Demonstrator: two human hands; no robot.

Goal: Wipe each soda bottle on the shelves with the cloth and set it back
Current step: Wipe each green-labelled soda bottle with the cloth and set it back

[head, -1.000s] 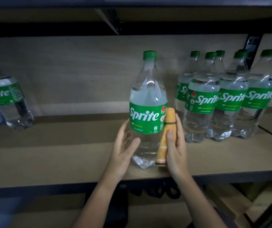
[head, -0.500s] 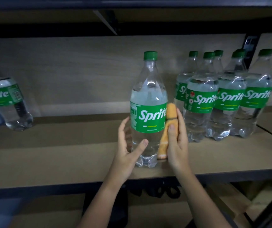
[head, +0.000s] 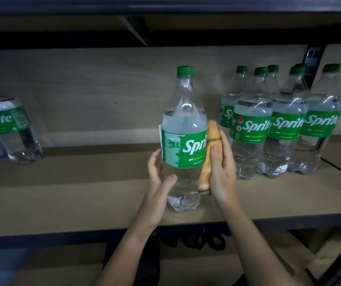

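A clear Sprite bottle [head: 183, 139] with a green cap and label stands upright near the front of the wooden shelf [head: 83, 199]. My left hand [head: 158, 182] cups its lower left side, thumb across the front and fingers behind. My right hand [head: 221, 168] grips a folded orange cloth [head: 210, 153] and presses it against the bottle's right side. Several more Sprite bottles [head: 268, 124] stand grouped to the right. One more Sprite bottle [head: 10, 129] stands at the far left.
A dark metal rail [head: 62, 236] edges the shelf front. Another shelf [head: 165, 9] hangs close overhead with a diagonal brace [head: 134, 29]. A lower shelf with dark objects [head: 196, 242] shows beneath. A black upright post [head: 313, 65] stands behind the right group.
The bottle has turned between my hands, its label rotating rightward so the logo slides behind the cloth. My left hand shifted lower on the bottle. The cloth stays pressed on the right side.
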